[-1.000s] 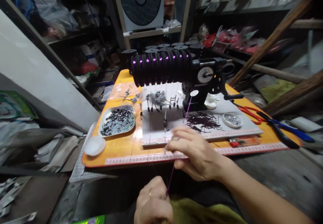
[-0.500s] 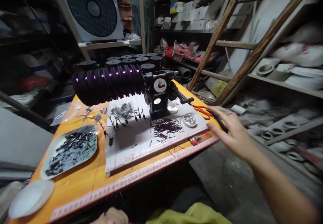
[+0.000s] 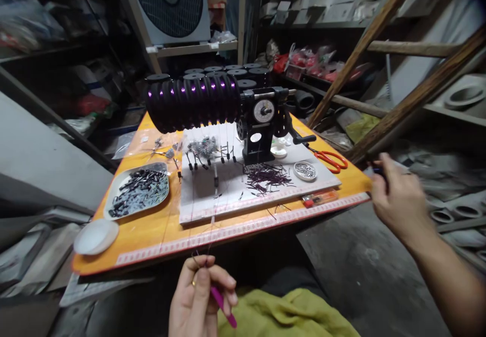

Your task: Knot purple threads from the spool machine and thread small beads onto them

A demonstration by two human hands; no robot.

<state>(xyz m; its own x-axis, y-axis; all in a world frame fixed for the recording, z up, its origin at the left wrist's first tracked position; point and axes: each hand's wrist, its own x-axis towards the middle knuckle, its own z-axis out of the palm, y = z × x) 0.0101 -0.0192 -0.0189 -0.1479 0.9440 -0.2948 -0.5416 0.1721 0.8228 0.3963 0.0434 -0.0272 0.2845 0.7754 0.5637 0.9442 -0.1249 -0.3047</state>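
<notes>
My left hand (image 3: 201, 296) is closed at the bottom, pinching a thin dark line between thumb and fingertips. A magenta stick-like tool (image 3: 223, 306) is tucked through its fingers; its working end is hidden. My right hand (image 3: 402, 205) is off the table's right corner, closed around a dark-handled tool (image 3: 379, 174) mostly hidden by the fingers. On the white board (image 3: 197, 200) stands a black hand-crank winder (image 3: 260, 124) carrying a row of black spools (image 3: 193, 101). Thin lines with small black weights (image 3: 216, 181) hang below them. Cut dark purple strips (image 3: 268, 176) lie in front of the winder.
Orange-handled scissors (image 3: 332, 161) and a dish of small metal parts (image 3: 305, 170) lie right. A tray (image 3: 110, 200) of black and clear pieces and a white lid (image 3: 96, 237) are left. A wooden ladder (image 3: 357, 58) leans at the right, beside loaded shelves.
My right hand has picked the dark-handled tool up from beside the scissors and moved right. My left hand has risen into view with the line and magenta tool. The view has shifted.
</notes>
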